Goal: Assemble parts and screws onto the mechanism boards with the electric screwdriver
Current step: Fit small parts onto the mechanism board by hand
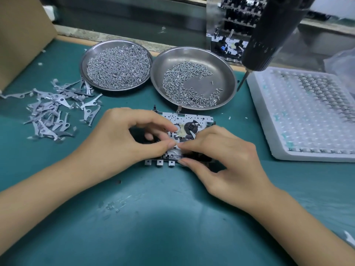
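Resting on the green mat (172, 217), a metal mechanism board (189, 120) lay flat between both hands, partly covered by them. The left hand (123, 139) had its fingers curled over the board's left part, thumb and forefinger drawn together near the board's middle; whether they pinched a small part could not be told. The right hand (224, 158) met it there, its fingertips (182, 144) touching the board just beside the left thumb tip, the thumb pressed at the board's near edge; what, if anything, those curled fingers grasped was hidden.

Just beyond the fingers stood two round steel dishes: the left dish (85, 60) heaped with small screws, the right dish (226, 73) holding a thinner crescent of longer screws (184, 89). Well beyond and to the right of the right hand's fingers, the electric screwdriver (269, 35) hung tip down, untouched, its bit over the right dish's edge. Right of the fingers sat a white foam tray (299, 146) with rows of small metal pieces. Left of the left hand's fingers lay a loose pile of flat metal levers (53, 110).
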The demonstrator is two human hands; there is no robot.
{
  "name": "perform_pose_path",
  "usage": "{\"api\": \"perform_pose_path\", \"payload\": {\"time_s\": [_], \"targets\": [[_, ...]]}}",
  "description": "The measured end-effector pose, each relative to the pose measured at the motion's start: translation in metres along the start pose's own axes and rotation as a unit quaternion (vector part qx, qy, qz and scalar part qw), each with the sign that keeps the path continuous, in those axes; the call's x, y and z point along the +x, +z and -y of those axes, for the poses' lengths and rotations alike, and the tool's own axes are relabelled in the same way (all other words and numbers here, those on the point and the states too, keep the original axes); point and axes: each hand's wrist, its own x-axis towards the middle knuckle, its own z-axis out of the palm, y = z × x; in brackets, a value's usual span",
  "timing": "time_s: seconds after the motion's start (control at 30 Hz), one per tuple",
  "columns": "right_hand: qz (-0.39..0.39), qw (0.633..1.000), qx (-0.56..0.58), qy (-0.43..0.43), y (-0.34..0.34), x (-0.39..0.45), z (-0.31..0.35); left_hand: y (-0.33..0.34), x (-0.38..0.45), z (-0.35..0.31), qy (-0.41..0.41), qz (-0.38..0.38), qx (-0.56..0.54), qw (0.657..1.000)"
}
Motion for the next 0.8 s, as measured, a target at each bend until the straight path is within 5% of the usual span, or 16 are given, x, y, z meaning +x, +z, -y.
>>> {"api": "perform_pose_path", "payload": {"time_s": [0.8], "targets": [[-0.097,0.994,-0.033,0.039,0.012,-0.002,0.002,0.014,-0.005,-0.005,-0.05,-0.01,-0.044,0.998]]}}
